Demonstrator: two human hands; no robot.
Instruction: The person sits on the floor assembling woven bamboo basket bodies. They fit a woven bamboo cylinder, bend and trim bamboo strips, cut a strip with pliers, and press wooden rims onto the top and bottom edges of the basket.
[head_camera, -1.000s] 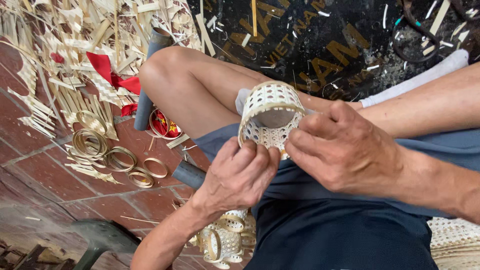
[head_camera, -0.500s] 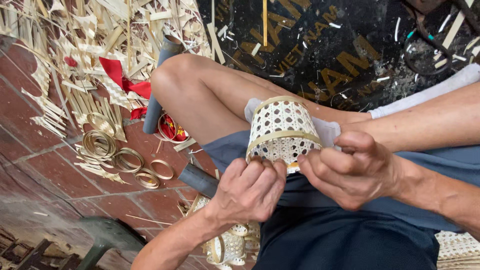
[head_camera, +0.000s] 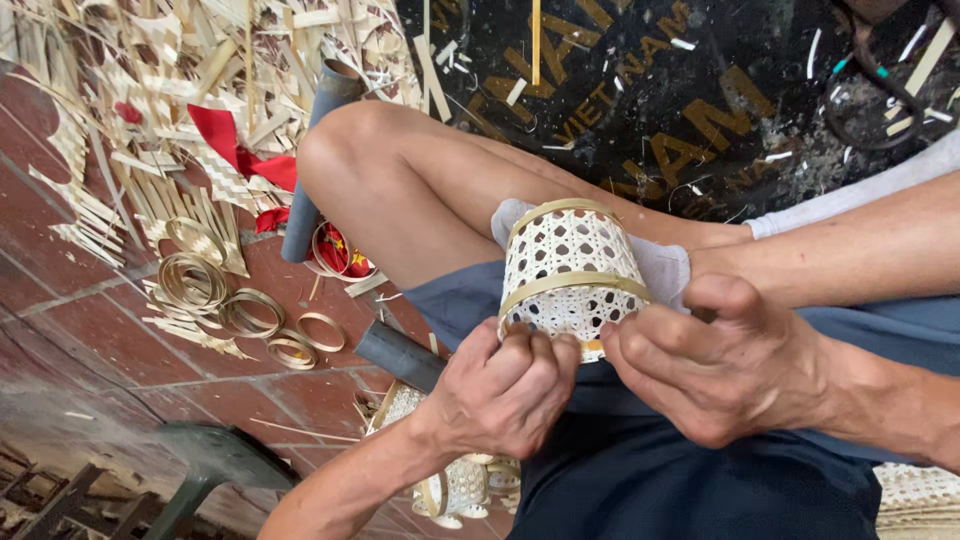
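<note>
The person sat with one bare knee (head_camera: 370, 150) raised and held a small woven basket (head_camera: 570, 270) over the lap, just above the blue shorts (head_camera: 690, 490). The basket was pale, cylindrical, of open hexagonal weave, with a flat bamboo band round its middle and another at the far rim; it lay tilted, its near edge toward the hands. The left hand (head_camera: 505, 390) gripped that near edge from below, fingers curled together and pinched on the weave. The right hand (head_camera: 720, 370) closed on the same edge from the other side, thumb and fingers bent and pressed to the rim; which strand they held could not be made out. A white cloth (head_camera: 665, 270) lay behind the basket against the thigh. On the red tiled floor (head_camera: 90, 330) to the left lay several coiled bamboo rings (head_camera: 240, 310), near a heap of loose bamboo strips and offcuts (head_camera: 150, 120). A red ribbon (head_camera: 225, 140) lay among the strips. A grey tube (head_camera: 315, 160) ran beside the knee. More small woven baskets (head_camera: 460, 490) sat under the left forearm. A dark mat with gold lettering (head_camera: 680, 110) covered the ground beyond the legs, scattered with slivers.
</note>
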